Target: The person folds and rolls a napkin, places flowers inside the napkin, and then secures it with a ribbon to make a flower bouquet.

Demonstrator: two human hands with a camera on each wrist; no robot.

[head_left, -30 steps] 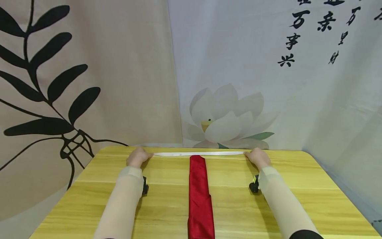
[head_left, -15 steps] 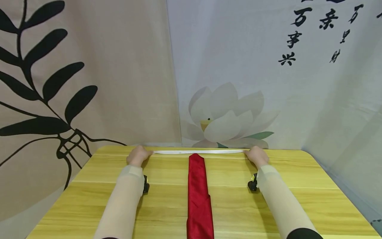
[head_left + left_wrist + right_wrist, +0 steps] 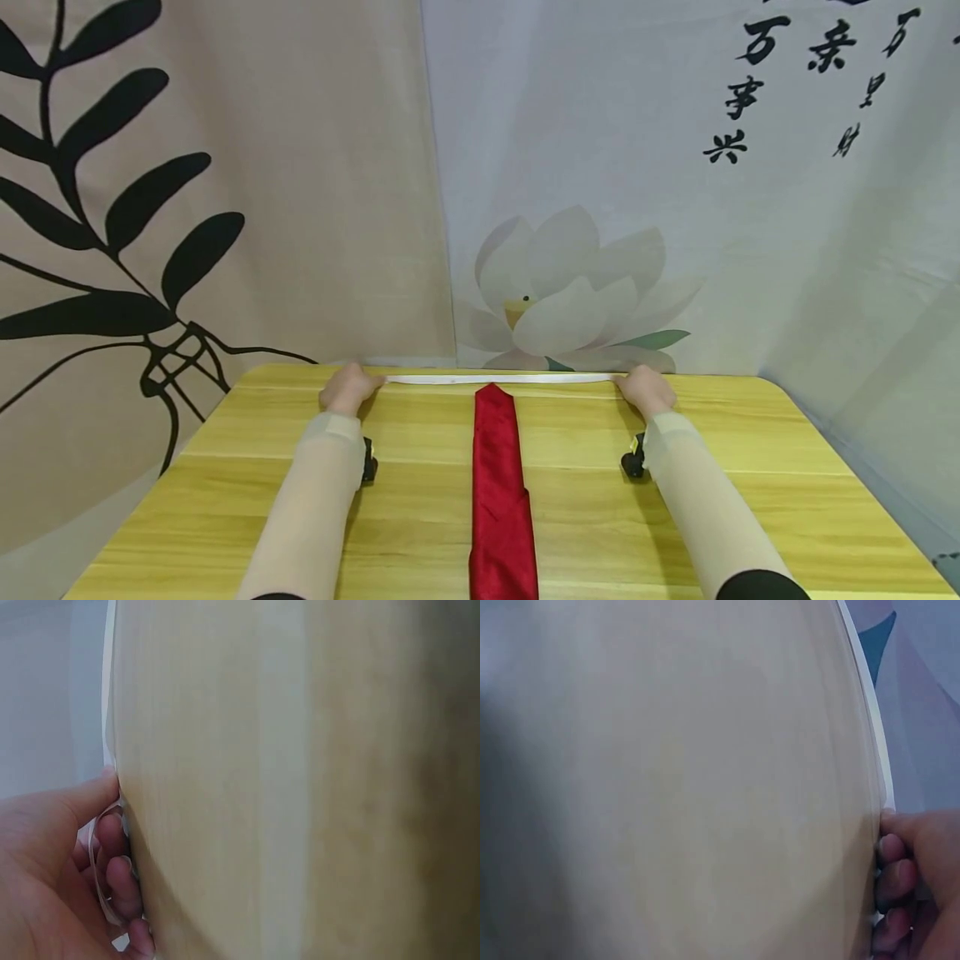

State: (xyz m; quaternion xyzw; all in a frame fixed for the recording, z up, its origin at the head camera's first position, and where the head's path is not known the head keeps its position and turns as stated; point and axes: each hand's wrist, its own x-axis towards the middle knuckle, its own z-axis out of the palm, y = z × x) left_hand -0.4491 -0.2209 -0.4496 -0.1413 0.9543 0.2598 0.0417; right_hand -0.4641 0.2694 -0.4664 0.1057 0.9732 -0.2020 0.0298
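Observation:
A narrow white flexible strip (image 3: 498, 378), like a tape or ribbon, is stretched straight across the far end of the table. My left hand (image 3: 350, 389) pinches its left end between thumb and curled fingers; in the left wrist view a loose loop of the strip (image 3: 96, 862) hangs inside that hand (image 3: 45, 862). On the other side my right hand (image 3: 647, 392) pinches the right end, thumb on top, as the right wrist view shows the hand (image 3: 930, 862) at the table edge. A long folded piece of shiny red cloth (image 3: 501, 492) lies between my forearms, its far tip just short of the strip.
The pale wooden table (image 3: 405, 492) has rounded far corners. Right behind its far edge hangs a printed fabric curtain (image 3: 337, 208) with black leaves, a lotus and writing. Small black wrist cameras (image 3: 634, 458) sit below my sleeves.
The strip looks slightly straighter and a touch closer to the far edge. The head view has shifted a little; both hands keep their hold and the red cloth lies as before.

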